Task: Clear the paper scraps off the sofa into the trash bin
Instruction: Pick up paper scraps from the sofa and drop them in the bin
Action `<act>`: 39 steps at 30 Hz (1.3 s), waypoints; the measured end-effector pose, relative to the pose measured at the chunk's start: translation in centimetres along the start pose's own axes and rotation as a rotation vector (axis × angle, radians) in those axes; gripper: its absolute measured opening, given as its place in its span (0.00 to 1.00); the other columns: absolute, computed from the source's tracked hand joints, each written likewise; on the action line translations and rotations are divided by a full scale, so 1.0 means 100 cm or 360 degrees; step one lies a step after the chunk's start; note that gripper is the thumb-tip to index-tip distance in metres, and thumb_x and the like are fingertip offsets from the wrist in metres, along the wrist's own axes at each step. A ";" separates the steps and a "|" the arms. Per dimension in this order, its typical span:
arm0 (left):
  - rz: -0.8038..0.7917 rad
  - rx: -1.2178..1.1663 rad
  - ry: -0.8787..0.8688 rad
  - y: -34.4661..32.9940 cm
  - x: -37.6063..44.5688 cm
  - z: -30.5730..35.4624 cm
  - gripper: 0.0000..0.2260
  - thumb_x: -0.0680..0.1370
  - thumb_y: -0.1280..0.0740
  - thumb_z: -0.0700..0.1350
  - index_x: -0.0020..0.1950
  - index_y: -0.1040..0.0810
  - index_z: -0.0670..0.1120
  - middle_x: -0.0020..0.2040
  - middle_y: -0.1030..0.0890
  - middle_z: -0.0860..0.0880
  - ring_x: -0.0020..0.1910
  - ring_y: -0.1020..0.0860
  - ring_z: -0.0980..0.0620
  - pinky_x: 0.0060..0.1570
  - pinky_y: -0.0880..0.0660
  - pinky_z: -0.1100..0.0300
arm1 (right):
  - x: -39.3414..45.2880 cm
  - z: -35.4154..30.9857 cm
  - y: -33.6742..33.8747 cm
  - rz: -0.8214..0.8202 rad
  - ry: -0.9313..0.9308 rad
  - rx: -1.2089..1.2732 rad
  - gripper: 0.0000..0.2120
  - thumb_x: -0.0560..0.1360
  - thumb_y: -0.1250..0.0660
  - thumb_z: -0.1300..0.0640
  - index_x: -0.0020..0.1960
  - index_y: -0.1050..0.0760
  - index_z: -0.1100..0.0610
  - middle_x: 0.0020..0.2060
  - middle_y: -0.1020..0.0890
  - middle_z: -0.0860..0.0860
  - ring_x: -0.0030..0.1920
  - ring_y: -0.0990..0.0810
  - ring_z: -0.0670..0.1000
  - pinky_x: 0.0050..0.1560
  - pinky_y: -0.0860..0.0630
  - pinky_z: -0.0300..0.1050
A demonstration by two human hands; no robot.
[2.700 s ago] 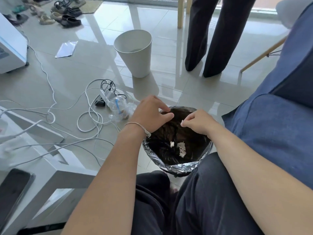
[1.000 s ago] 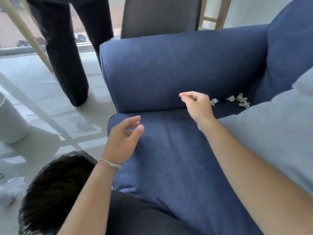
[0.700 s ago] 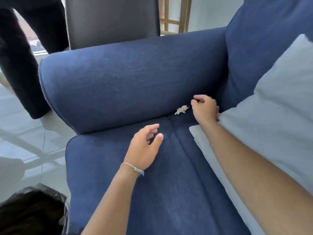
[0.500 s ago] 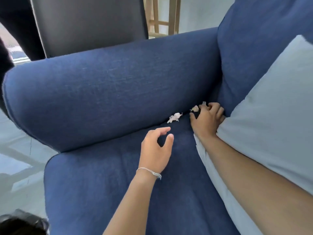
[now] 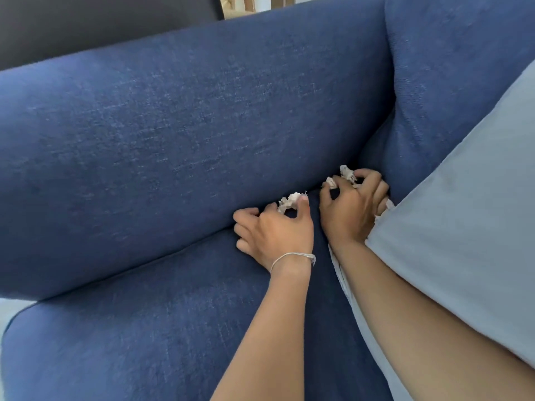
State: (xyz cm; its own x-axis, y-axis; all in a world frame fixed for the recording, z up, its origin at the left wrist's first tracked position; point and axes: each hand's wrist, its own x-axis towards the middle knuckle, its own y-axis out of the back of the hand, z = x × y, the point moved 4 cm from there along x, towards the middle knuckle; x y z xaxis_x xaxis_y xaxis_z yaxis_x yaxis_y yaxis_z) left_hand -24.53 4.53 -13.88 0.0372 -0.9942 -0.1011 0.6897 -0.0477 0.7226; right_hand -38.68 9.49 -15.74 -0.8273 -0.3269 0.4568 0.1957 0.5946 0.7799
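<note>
We have both hands down in the crease where the seat of the dark blue fabric sofa [image 5: 144,328] meets its padded armrest [image 5: 173,125]. Our left hand [image 5: 278,233], a thin pale string bracelet [image 5: 292,257] at its wrist, pinches a crumpled white paper scrap [image 5: 288,202] between thumb and forefinger, with the other fingers curled loosely against the armrest. Our right hand [image 5: 351,209] lies just beside it, deeper in the corner, its fingers closed around two more small white paper scraps [image 5: 346,172] that stick out past the fingertips. That wrist presses against the edge of a large light grey-blue cushion [image 5: 463,212] leaning on the sofa's back. The trash bin is out of view.
</note>
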 end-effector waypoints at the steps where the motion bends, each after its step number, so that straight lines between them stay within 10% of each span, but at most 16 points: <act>1: 0.0005 0.0007 0.0014 -0.004 0.002 0.001 0.20 0.68 0.32 0.69 0.44 0.16 0.54 0.54 0.35 0.50 0.56 0.33 0.45 0.56 0.40 0.49 | 0.000 0.001 -0.001 0.0005 -0.0003 0.0016 0.08 0.73 0.31 0.49 0.48 0.14 0.49 0.58 0.25 0.53 0.59 0.35 0.56 0.58 0.38 0.54; 10: 0.0053 -0.0304 0.0004 -0.005 0.001 -0.009 0.10 0.73 0.28 0.57 0.35 0.18 0.53 0.52 0.35 0.52 0.55 0.32 0.50 0.54 0.48 0.58 | -0.003 0.001 -0.002 0.0121 0.0108 0.0126 0.06 0.74 0.29 0.48 0.45 0.14 0.48 0.57 0.24 0.54 0.56 0.32 0.56 0.59 0.34 0.55; 15: -0.0118 -0.0546 -0.0002 0.025 -0.001 -0.028 0.12 0.72 0.26 0.51 0.29 0.19 0.50 0.54 0.28 0.46 0.51 0.32 0.58 0.57 0.30 0.60 | -0.002 -0.008 0.008 0.0010 0.0110 0.0207 0.07 0.72 0.30 0.47 0.43 0.15 0.47 0.58 0.25 0.52 0.59 0.31 0.59 0.62 0.34 0.59; 18: -0.0145 -0.0663 0.0027 0.070 -0.001 -0.042 0.19 0.71 0.26 0.50 0.21 0.26 0.52 0.44 0.24 0.41 0.45 0.30 0.65 0.41 0.26 0.63 | -0.011 -0.024 0.026 -0.0021 0.0130 0.0273 0.07 0.71 0.29 0.46 0.42 0.15 0.47 0.59 0.25 0.52 0.61 0.31 0.60 0.65 0.37 0.60; 23: 0.0016 -0.0641 -0.0144 0.164 0.000 -0.084 0.21 0.71 0.28 0.48 0.20 0.31 0.52 0.34 0.38 0.50 0.40 0.37 0.36 0.30 0.38 0.57 | -0.071 -0.092 0.063 -0.0023 0.0341 0.0693 0.06 0.73 0.27 0.47 0.43 0.14 0.48 0.57 0.24 0.54 0.62 0.28 0.59 0.65 0.39 0.56; 28: 0.0260 -0.0344 -0.0197 0.267 0.003 -0.144 0.21 0.71 0.28 0.52 0.20 0.30 0.53 0.30 0.34 0.59 0.54 0.25 0.41 0.42 0.30 0.56 | -0.157 -0.191 0.102 -0.0318 0.0495 0.1123 0.04 0.74 0.27 0.46 0.43 0.14 0.45 0.58 0.25 0.51 0.64 0.26 0.56 0.66 0.37 0.58; 34: 0.0498 0.0109 -0.0110 0.390 -0.001 -0.263 0.10 0.70 0.24 0.55 0.44 0.13 0.50 0.69 0.32 0.49 0.71 0.34 0.50 0.71 0.41 0.61 | -0.283 -0.283 0.143 -0.0935 0.0520 0.1524 0.05 0.76 0.28 0.46 0.47 0.14 0.44 0.68 0.28 0.47 0.74 0.40 0.43 0.74 0.43 0.55; 39: 0.0621 0.0286 0.0151 0.457 -0.045 -0.380 0.09 0.69 0.23 0.54 0.42 0.13 0.50 0.70 0.30 0.46 0.72 0.35 0.44 0.73 0.43 0.56 | -0.395 -0.310 0.168 -0.1373 0.0541 0.1357 0.08 0.77 0.31 0.43 0.49 0.15 0.44 0.61 0.30 0.43 0.67 0.34 0.46 0.72 0.43 0.53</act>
State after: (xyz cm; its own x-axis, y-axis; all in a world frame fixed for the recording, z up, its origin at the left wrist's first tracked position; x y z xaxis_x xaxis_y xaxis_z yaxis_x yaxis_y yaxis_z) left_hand 34.29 10.54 -6.38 0.3422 -0.9281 0.1468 0.4745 0.3055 0.8255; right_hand 13.57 9.68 -7.39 -0.3145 -0.9412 0.1233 -0.8461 0.3368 0.4132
